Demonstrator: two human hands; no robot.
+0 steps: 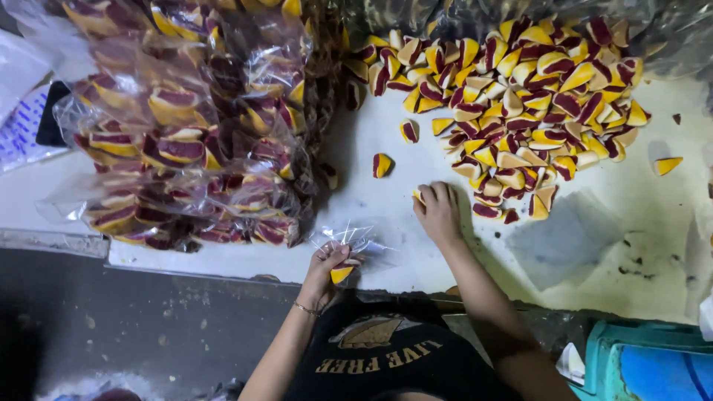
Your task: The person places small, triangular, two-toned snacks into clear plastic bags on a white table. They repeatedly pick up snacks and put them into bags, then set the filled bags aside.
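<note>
Clear bag holding one sweet, filled bags

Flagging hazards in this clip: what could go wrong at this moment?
The small clear bag in the left hand sits at the table edge, so a wedge might drop to the floor. The right hand reaches beside the loose pile and could scatter pieces. The stacked filled bags might slide off.

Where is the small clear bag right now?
In the head view, the small clear bag is in the left hand, at the table's near edge.
</note>
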